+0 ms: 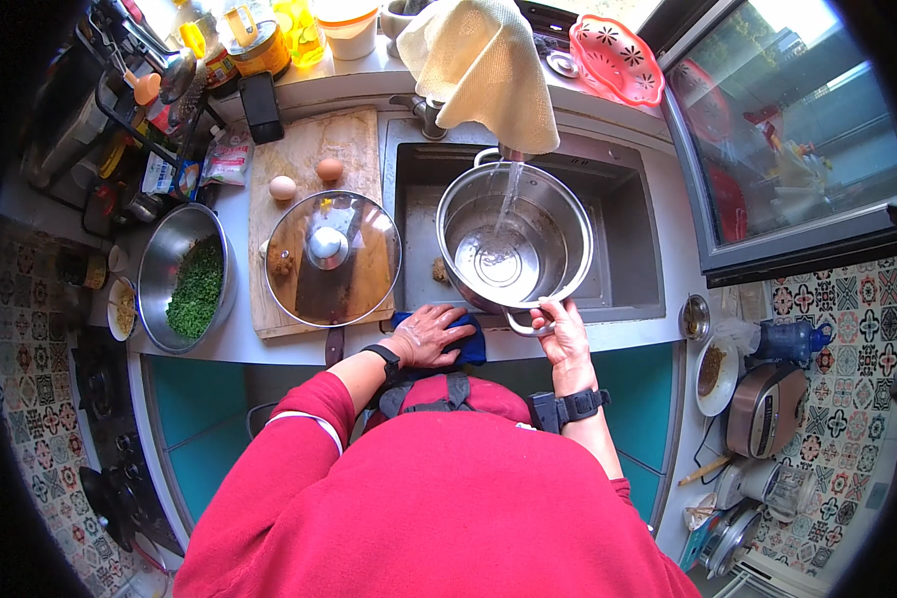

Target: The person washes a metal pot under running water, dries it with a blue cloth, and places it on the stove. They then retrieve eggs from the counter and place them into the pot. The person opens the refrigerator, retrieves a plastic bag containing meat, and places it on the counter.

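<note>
My right hand (560, 326) grips the near loop handle (525, 326) of a stainless steel stockpot (577, 261) in the sink (628, 224). Water (510, 190) runs into the pot from the tap (430, 119), whose spout is mostly hidden by a draped cream cloth (486, 71). On the counter's front edge my left hand (435, 334) lies flat with fingers spread, pressing on a dark blue cloth (469, 347). Left of the sink, a glass pot lid (291, 288) with a metal knob rests on a wooden cutting board (280, 149).
Two eggs (330, 170) sit on the board. A steel bowl of chopped greens (196, 291) stands to the left. A phone-like black object (260, 108) leans behind. An open window sash (800, 134) and a pink plastic basket (617, 60) are at the right.
</note>
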{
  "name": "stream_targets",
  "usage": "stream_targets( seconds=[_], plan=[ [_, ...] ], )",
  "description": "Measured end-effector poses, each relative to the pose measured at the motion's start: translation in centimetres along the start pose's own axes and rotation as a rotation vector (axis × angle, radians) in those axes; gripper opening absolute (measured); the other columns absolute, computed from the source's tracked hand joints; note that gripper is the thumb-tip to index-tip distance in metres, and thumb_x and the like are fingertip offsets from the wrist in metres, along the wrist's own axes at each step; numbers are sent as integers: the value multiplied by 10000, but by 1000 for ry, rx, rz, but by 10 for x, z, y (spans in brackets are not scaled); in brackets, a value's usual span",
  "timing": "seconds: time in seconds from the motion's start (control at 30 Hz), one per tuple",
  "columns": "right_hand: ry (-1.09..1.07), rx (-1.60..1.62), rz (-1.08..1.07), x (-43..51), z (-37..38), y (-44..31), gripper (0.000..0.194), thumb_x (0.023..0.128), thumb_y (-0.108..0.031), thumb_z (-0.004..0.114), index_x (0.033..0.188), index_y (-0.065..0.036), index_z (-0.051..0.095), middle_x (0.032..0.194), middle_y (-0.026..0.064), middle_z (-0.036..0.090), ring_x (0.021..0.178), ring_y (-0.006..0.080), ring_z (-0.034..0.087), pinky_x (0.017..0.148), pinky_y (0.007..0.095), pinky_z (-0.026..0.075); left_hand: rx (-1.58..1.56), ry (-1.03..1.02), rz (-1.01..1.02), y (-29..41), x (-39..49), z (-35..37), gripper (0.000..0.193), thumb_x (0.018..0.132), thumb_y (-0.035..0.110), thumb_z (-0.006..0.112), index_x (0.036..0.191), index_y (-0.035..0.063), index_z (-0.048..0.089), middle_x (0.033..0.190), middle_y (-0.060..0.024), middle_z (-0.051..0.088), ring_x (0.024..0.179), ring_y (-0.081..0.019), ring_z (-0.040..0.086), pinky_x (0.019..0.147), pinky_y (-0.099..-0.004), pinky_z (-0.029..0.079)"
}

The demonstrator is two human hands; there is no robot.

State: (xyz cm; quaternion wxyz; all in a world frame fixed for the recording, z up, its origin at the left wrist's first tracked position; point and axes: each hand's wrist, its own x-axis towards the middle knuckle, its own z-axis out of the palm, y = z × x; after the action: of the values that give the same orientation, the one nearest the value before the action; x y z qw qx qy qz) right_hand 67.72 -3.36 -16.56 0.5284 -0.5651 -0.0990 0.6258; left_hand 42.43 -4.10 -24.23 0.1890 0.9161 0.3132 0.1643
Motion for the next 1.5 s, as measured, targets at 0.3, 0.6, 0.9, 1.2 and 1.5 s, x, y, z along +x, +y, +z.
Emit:
stream_targets(
  seconds=[0.3, 0.6, 0.9, 1.2, 1.5],
  plan=[
    [-1, -1, -6, 1, -1, 1, 279, 798, 16, 628, 1045, -55, 520, 852, 66, 577, 663, 175, 592, 527, 247, 489, 6, -13, -12, 0, -1, 1, 477, 753, 342, 599, 1203, 197, 534, 1251, -138, 492, 1180, -314, 465, 975, -432, 376],
    [-23, 4, 13, 6, -7, 3, 439, 789, 23, 619, 1184, -56, 446, 891, 82, 603, 631, 167, 615, 509, 246, 505, -2, 0, -4, -1, -1, 1, 483, 749, 335, 601, 1206, 196, 532, 1247, -139, 494, 1174, -316, 469, 971, -432, 380],
    [1, -10, -12, 1, -2, 2, 285, 798, 10, 627, 1057, -61, 530, 857, 64, 583, 668, 176, 594, 533, 247, 487, -2, -4, -5, 0, -1, 1, 486, 748, 335, 604, 1208, 192, 536, 1246, -142, 495, 1181, -316, 465, 976, -432, 376],
    [-11, 6, 9, 6, -6, 3, 493, 794, 22, 629, 1231, -58, 416, 924, 88, 600, 645, 174, 618, 512, 250, 508, 14, -9, -12, 0, 0, 1, 476, 748, 332, 605, 1198, 194, 538, 1245, -139, 496, 1175, -311, 469, 965, -427, 385],
    [-35, -39, -9, 4, -5, 3, 296, 810, 9, 609, 1086, -62, 528, 860, 63, 581, 683, 173, 593, 536, 238, 484, -5, 33, 4, -2, -2, 4, 496, 728, 332, 625, 1197, 195, 539, 1244, -136, 500, 1154, -312, 486, 922, -422, 412]
  ],
)
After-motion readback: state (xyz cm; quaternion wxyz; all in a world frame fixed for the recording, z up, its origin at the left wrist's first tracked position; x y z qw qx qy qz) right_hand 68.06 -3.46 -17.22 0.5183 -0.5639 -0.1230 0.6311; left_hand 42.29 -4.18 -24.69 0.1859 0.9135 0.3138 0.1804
